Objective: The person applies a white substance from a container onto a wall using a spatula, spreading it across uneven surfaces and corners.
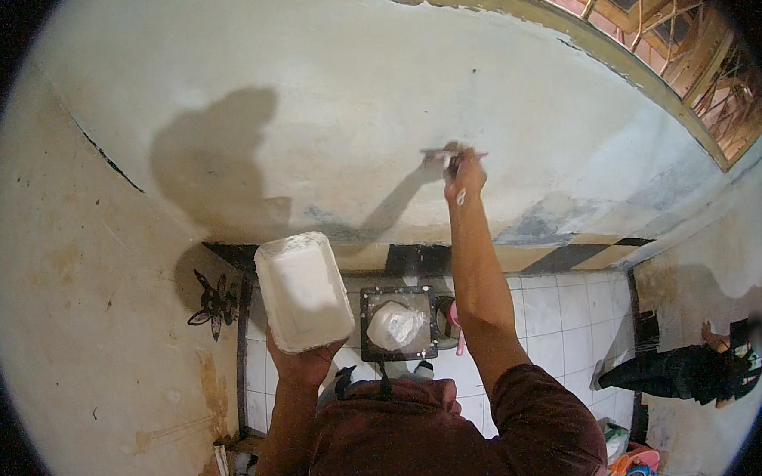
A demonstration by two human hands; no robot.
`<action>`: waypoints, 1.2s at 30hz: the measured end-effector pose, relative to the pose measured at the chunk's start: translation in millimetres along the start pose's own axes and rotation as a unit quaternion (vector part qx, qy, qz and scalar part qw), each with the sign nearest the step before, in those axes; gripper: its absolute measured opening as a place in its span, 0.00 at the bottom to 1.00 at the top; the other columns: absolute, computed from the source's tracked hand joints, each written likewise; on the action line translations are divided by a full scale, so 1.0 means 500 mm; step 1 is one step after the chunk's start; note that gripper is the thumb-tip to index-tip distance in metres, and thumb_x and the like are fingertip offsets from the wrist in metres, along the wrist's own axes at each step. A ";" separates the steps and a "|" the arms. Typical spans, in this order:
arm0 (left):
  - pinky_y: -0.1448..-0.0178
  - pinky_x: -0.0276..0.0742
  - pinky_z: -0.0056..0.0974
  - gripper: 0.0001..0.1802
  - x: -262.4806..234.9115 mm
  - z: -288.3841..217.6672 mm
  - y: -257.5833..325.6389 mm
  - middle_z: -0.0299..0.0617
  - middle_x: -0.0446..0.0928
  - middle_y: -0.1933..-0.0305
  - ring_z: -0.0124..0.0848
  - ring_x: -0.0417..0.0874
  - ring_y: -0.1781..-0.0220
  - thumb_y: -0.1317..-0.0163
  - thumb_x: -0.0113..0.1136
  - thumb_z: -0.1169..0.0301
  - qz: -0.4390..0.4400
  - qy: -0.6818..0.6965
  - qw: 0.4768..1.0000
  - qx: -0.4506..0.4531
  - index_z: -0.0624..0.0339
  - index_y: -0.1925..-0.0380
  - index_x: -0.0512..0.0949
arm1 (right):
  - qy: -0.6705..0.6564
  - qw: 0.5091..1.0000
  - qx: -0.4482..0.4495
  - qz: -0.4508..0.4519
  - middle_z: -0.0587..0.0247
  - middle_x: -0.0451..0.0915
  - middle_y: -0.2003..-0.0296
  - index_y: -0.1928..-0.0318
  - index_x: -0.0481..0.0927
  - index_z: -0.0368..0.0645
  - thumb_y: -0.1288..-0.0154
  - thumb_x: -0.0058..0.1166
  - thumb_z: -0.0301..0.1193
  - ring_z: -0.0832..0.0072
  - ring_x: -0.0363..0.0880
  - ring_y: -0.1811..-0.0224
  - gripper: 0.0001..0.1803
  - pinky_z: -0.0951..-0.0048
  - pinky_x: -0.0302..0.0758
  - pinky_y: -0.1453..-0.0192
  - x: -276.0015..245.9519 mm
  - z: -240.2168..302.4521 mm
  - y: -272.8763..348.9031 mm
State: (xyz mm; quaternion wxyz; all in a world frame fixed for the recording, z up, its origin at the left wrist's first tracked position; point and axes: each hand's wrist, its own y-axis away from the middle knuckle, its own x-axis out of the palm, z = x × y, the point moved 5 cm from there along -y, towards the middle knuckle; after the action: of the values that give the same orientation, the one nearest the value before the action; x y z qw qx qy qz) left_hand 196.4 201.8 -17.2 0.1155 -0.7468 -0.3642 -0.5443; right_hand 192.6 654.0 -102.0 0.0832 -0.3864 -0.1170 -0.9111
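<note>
My left hand (314,362) is closed around the underside of a white rectangular tub (348,313), tilted so its white-coated inside faces up. At the pale wall (365,92), my raised right hand (466,177) grips a putty knife (435,154). Its wide, thin blade is seen nearly edge-on, close to the wall; motion blurs it, and whether it touches cannot be told. White smears mark the right wrist.
Below my hands, a plastic bag of white material (397,325) sits on a dark square stool (370,351). A pink-handled item (458,329) is beside it. Another person (707,367) stands at right. A framed, grilled window (645,17) is at upper right; orange items (634,466) lie lower right.
</note>
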 end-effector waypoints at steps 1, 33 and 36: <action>0.47 0.78 0.61 0.31 -0.008 -0.011 0.008 0.49 0.69 0.40 0.50 0.75 0.41 0.34 0.38 0.46 -0.019 0.008 1.000 0.007 0.50 0.37 0.62 | -0.006 1.000 -0.007 -0.003 0.62 0.77 0.67 0.62 0.77 0.39 0.36 0.49 0.30 0.70 0.77 0.67 0.08 0.69 0.75 0.65 0.071 0.034 0.055; 0.47 0.78 0.62 0.32 0.004 -0.025 0.008 0.50 0.69 0.40 0.51 0.74 0.41 0.35 0.39 0.45 0.010 -0.181 0.981 0.067 0.51 0.37 0.62 | -0.072 0.992 0.009 0.102 0.57 0.76 0.60 0.57 0.75 0.34 0.38 0.52 0.29 0.69 0.77 0.57 0.12 0.71 0.78 0.59 0.201 0.266 0.265; 0.47 0.77 0.63 0.32 0.000 -0.012 0.006 0.50 0.69 0.40 0.52 0.74 0.41 0.35 0.39 0.45 -0.021 0.048 0.998 -0.025 0.51 0.37 0.62 | -0.098 0.992 0.000 0.076 0.56 0.78 0.61 0.57 0.75 0.34 0.35 0.50 0.29 0.66 0.78 0.59 0.11 0.70 0.79 0.58 0.066 0.209 0.238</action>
State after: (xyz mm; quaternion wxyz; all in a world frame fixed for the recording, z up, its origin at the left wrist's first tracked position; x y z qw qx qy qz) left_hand 194.3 196.2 -14.5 0.1030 -0.7148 -0.3601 -0.5906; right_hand 270.4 566.8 10.3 0.1403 -0.4812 -0.0952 -0.8600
